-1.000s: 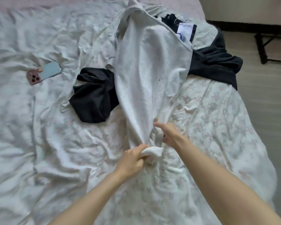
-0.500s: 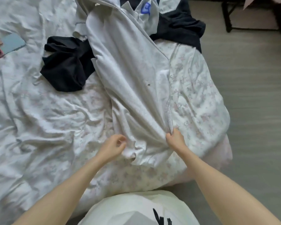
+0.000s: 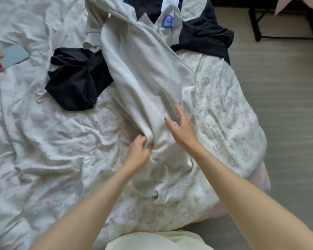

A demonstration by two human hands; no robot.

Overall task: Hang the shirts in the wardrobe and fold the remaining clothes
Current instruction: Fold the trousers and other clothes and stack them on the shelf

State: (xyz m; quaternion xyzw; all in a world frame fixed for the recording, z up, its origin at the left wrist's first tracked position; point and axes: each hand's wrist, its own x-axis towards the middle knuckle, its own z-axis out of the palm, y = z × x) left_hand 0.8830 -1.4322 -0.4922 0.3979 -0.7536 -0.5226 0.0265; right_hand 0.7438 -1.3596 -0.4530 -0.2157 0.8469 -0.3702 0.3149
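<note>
On the bed (image 3: 43, 159), near its foot corner, we have the pale grey garment (image 3: 143, 78) stretched out lengthwise, its ribbed hem (image 3: 186, 179) toward us and its collar end up among the other clothes. Our left hand (image 3: 138, 153) has a closed grip, fingers curled round a bunched fold of the cloth at its left edge. Our right hand (image 3: 182, 126) has no grip at all: fingers spread and straight, hovering at or just over the fabric; we cannot tell whether it touches.

Step in hand, as we judge it: straightening the garment before it is hung or folded. To do it well, we would keep the left pinch as an anchor and sweep the flat right palm outward, away from the fold, so wrinkles run off toward the edge of the bed rather than gathering. The bedding underneath is soft and rumpled, so light pressure should serve better than heavy.

Materials: the garment looks like soft knit, matte, with a striped ribbed band at the hem. A limp black garment (image 3: 74, 82) lies crumpled just left of it, partly tucked beneath. Another dark garment (image 3: 206, 38) lies at the far right, with a pale piece bearing a blue mark (image 3: 167, 21) over it. The bedcover is thin, creased cotton with a faint floral print. A phone (image 3: 11, 57) rests well to the left.
</note>
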